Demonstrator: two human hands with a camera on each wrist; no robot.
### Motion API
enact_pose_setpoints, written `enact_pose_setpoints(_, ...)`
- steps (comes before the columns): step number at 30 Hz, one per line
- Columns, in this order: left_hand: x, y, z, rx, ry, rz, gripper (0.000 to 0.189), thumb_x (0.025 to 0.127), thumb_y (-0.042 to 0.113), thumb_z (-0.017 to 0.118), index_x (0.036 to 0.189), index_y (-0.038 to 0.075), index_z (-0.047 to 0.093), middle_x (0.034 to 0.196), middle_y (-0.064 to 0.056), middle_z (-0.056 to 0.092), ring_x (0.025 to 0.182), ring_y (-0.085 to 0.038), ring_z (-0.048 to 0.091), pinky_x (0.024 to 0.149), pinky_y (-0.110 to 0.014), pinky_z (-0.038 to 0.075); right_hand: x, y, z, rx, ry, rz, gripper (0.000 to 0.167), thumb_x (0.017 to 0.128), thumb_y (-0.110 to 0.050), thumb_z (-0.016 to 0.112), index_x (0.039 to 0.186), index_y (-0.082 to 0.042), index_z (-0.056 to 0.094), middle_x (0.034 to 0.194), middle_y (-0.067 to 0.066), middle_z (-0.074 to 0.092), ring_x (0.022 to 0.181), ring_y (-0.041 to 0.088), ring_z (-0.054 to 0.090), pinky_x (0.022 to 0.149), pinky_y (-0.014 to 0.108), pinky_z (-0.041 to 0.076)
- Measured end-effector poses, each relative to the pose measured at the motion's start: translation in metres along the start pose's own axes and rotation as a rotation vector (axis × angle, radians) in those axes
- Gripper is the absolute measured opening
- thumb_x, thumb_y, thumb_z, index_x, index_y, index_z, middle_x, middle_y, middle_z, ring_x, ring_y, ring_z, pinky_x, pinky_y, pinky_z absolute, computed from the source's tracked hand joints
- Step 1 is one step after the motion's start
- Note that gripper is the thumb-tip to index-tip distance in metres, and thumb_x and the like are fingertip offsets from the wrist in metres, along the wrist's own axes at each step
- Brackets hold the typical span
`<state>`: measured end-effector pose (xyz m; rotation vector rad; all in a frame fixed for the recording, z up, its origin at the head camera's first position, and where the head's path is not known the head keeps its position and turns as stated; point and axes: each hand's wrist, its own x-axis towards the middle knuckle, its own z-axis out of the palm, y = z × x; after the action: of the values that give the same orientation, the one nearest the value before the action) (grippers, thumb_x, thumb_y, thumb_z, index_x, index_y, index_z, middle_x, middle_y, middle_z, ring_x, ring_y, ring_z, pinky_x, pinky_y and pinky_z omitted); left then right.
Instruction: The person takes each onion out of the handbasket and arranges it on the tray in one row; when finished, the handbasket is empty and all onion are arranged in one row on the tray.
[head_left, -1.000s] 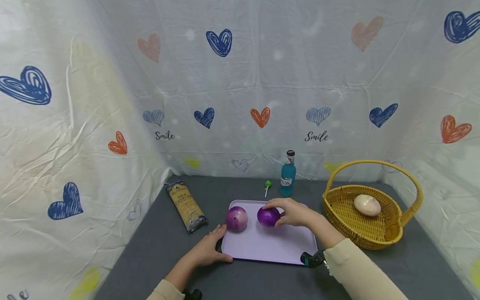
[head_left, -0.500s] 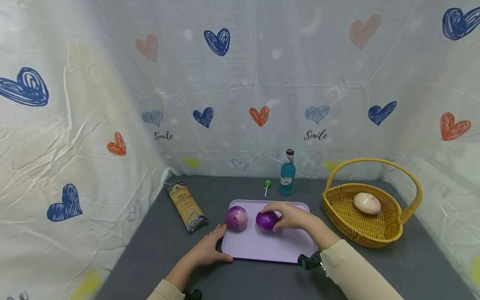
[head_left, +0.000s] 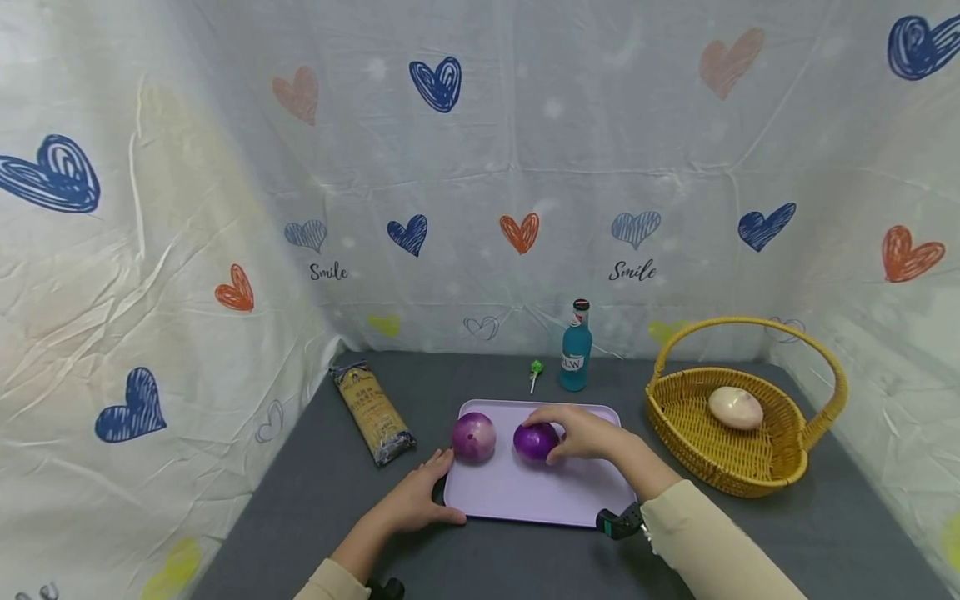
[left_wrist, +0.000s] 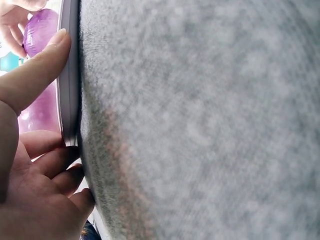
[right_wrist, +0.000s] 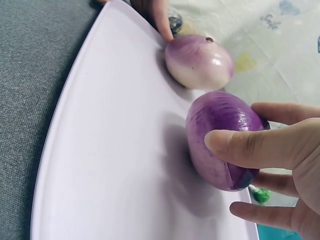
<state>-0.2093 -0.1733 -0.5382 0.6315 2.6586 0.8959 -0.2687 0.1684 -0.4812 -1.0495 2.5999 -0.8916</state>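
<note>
Dark onion [head_left: 534,443] sits between the right hand's [head_left: 581,432] curved thumb and fingers, parted to its width, seemingly for control. It is over the tray [head_left: 536,493], nearly round, slightly longer left-to-right; its tip's direction is unclear. Beside the pale onion [head_left: 473,438], the left hand [head_left: 409,502], spread, touches the tray's near-left corner, probably steadying it.

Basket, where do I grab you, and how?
Probably best by the top of the handle, coming from above and curling round it. It's slim and arches up over the basket, while the pale thing inside lies well below.
</note>
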Motion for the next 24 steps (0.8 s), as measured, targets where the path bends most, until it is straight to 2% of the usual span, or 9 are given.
enact_pose_setpoints(9, 0.0004, -0.0001, 0.0004, 0.0, 0.001, 0.001, 0.108, 0.076, 0.049, 0.086, 0.156, -0.001, 0.033, 0.162, -0.019, 0.033, 0.153, -0.04, 0.021, 0.12, -0.067, 0.02, 0.0001, -0.0016, 0.0004, 0.004, -0.009, 0.012, 0.059, 0.078, -0.006, 0.085, 0.133, -0.015, 0.065, 0.14, 0.009, 0.061, 0.134, 0.035, 0.053, 0.105, 0.057, 0.049)
enact_pose_setpoints(17, 0.0004, -0.0005, -0.0002, 0.002, 0.003, 0.008, 0.108, 0.076, 0.048, 0.086, 0.155, -0.002, 0.033, 0.162, -0.019, 0.033, 0.153, -0.04, 0.021, 0.12, -0.066, 0.02, 0.0017, -0.0017, 0.0018, -0.013, -0.018, -0.02, 0.06, 0.077, -0.009, 0.087, 0.133, -0.014, 0.065, 0.138, 0.008, 0.063, 0.131, 0.033, 0.055, 0.106, 0.054, 0.049)
enact_pose_setpoints(24, 0.0005, -0.0003, 0.0005, 0.002, 0.004, 0.004, 0.109, 0.076, 0.049, 0.086, 0.156, -0.001, 0.032, 0.162, -0.019, 0.032, 0.153, -0.04, 0.021, 0.12, -0.067, 0.019, 0.0003, -0.0034, 0.001, 0.024, -0.011, -0.005, 0.059, 0.078, -0.008, 0.086, 0.133, -0.013, 0.065, 0.139, 0.011, 0.061, 0.132, 0.037, 0.054, 0.103, 0.059, 0.05)
